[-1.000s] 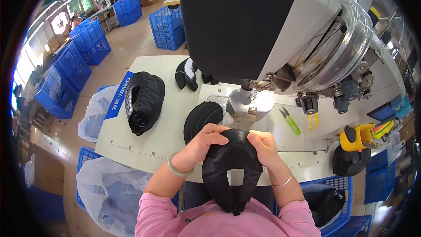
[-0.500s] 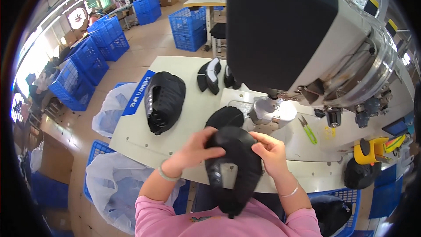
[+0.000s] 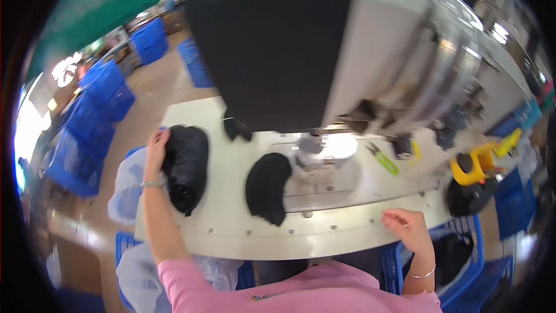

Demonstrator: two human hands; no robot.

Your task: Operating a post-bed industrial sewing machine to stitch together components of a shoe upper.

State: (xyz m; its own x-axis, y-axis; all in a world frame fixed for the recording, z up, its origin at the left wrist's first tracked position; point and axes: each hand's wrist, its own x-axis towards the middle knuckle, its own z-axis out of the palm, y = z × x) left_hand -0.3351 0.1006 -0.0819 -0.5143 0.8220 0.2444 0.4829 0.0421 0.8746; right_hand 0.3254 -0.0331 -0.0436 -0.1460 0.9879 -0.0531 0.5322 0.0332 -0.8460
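Black shoe uppers (image 3: 188,168) lie stacked on the left of the pale sewing table. My left hand (image 3: 154,153) is at their left edge, its fingers closed on the edge of one upper; part of the grip is hidden and blurred. My right hand (image 3: 410,230) hovers over the table's front right edge, fingers loosely bent and apart, with nothing visible in it. Between the hands a curved black padded piece (image 3: 269,188) rests on the table, just left of the sewing machine's lit post (image 3: 315,150).
The machine's big dark head (image 3: 278,46) overhangs the far side. Green-handled snips (image 3: 383,159) lie right of the post, near a yellow holder (image 3: 475,165). A blue basket (image 3: 478,249) with black pieces stands below right; a bag-lined one (image 3: 142,272) below left.
The black upper that both hands held is out of them and I cannot make out where it is. My left hand went left to the stacked uppers; my right moved right. The view turned.
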